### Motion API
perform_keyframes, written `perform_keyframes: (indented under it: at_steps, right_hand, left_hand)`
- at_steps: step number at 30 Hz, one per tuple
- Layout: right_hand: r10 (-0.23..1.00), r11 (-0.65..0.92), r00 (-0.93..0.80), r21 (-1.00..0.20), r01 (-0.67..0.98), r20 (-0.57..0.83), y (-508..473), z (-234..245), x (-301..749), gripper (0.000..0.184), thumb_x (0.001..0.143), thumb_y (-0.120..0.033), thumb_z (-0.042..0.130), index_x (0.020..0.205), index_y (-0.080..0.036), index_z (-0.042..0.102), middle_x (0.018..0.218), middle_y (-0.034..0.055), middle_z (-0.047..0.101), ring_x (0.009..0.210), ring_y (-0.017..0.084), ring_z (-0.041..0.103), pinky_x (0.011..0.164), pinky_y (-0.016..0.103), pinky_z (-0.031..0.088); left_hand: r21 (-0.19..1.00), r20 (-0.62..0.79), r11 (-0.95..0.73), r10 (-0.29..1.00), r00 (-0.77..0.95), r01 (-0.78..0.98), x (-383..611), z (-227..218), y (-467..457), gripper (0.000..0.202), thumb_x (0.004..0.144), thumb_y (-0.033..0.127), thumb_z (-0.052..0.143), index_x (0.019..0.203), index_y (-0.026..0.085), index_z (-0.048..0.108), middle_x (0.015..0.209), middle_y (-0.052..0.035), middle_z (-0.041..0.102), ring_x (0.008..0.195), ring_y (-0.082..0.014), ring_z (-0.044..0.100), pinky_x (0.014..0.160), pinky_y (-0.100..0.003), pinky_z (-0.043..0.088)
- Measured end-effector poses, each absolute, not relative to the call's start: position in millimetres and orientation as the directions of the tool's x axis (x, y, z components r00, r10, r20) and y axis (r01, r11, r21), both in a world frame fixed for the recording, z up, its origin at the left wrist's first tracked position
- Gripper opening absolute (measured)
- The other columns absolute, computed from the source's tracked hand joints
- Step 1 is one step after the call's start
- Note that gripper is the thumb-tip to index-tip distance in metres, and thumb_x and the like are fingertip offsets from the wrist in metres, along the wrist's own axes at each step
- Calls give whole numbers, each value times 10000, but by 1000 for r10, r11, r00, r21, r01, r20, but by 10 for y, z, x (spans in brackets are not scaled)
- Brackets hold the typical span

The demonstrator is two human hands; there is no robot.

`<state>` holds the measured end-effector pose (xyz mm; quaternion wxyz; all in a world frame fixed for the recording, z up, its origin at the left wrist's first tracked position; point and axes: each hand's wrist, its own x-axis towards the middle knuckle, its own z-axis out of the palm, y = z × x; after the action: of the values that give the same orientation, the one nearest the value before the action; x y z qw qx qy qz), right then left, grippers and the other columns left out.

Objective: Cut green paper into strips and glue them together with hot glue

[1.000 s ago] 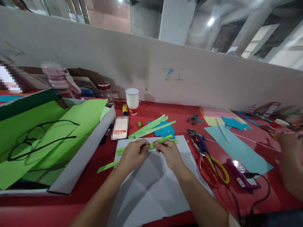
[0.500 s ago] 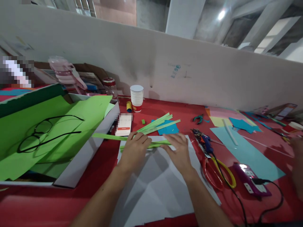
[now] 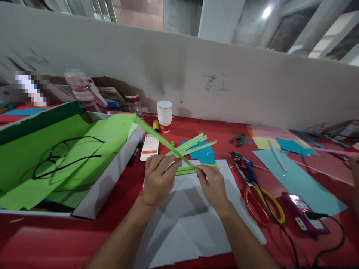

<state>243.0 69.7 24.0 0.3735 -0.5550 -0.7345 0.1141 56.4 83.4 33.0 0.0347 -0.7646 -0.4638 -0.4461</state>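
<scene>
A long green paper strip slants up to the left from my right hand, whose thumb and finger pinch its lower end. My left hand is just below this strip, fingers loosely curved and thumb apart. Beside its fingertips, more green strips lie across the top of the white paper sheets; whether the left hand touches them I cannot tell. Behind both hands, a fan of light green strips rests partly on a blue paper piece.
At left, an open box holds green paper and eyeglasses. A phone and stacked paper cups stand behind. To the right are scissors, a blue glue gun, a purple corded device and light blue paper.
The strip that stuck out leftward under my left hand is now raised at a slant, its end pinched in my right hand. My left hand's fingers have loosened.
</scene>
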Motion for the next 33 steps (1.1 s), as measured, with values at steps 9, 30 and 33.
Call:
perform_keyframes:
  at_steps: [9,30,33]
  right_hand:
    - [973,228,-131,-866,446,188,579,162,2159,174,870,-325,539,852,-201,660,679,-10,661,631,136,594,609,222,420]
    - [981,-146,124,-988,-56,-152,719,153,2249,344,658,-442,707,493,-176,564,477,-35,510,462,83,370,490,245,271]
    - [972,-152,176,-987,-44,-157,714,125,2209,341,655,-435,694,482,-183,542,432,-54,447,447,84,346,475,248,246]
  left_hand:
    - [987,-6,6,1000,-2,-161,788,214,920,212,755,380,624,729,170,638,736,-13,656,743,-156,593,719,-279,475]
    - [974,-92,-14,885,457,224,706,270,883,147,723,311,584,793,190,537,666,37,531,646,-128,507,611,-239,399]
    - [955,51,-145,939,339,258,790,230,853,265,680,222,623,931,209,540,713,30,596,690,-147,576,634,-244,436]
